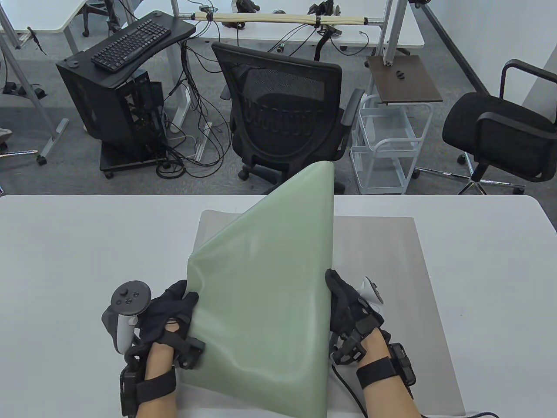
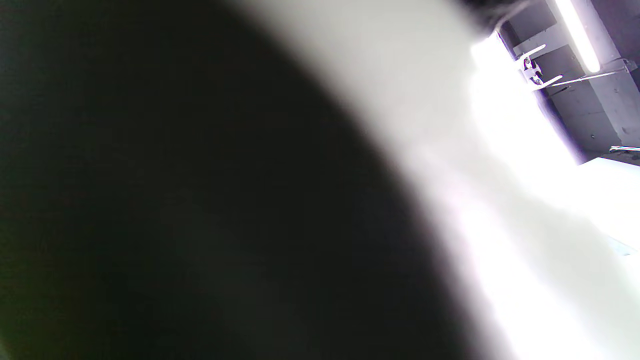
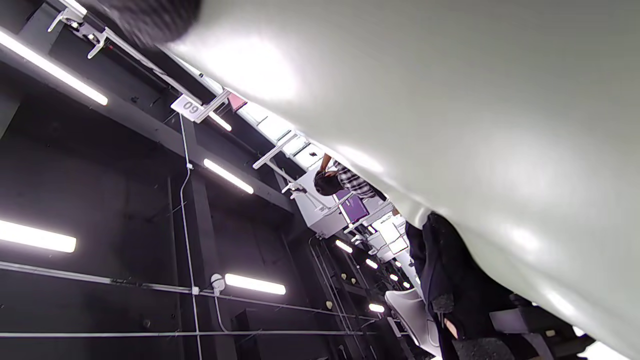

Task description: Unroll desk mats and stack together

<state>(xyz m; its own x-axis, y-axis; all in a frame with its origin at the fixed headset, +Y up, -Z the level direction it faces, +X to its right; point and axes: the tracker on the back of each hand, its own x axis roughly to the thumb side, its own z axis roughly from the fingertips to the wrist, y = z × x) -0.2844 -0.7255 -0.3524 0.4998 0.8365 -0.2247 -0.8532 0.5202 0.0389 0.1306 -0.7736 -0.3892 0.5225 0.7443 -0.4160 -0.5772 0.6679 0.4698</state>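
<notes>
A pale green desk mat (image 1: 270, 283) is held up off the table, its far end curling upward toward the chair. My left hand (image 1: 176, 315) grips its left edge and my right hand (image 1: 341, 300) grips its right edge. Under it a grey desk mat (image 1: 391, 270) lies flat on the white table (image 1: 65, 261). In the right wrist view the green mat (image 3: 475, 125) fills the upper right. The left wrist view is blurred, dark on the left and pale on the right.
Beyond the table's far edge stand a black mesh office chair (image 1: 283, 117), a white wire cart (image 1: 385, 148), a second black chair (image 1: 500, 126) and a computer tower (image 1: 113, 113) with a keyboard on top.
</notes>
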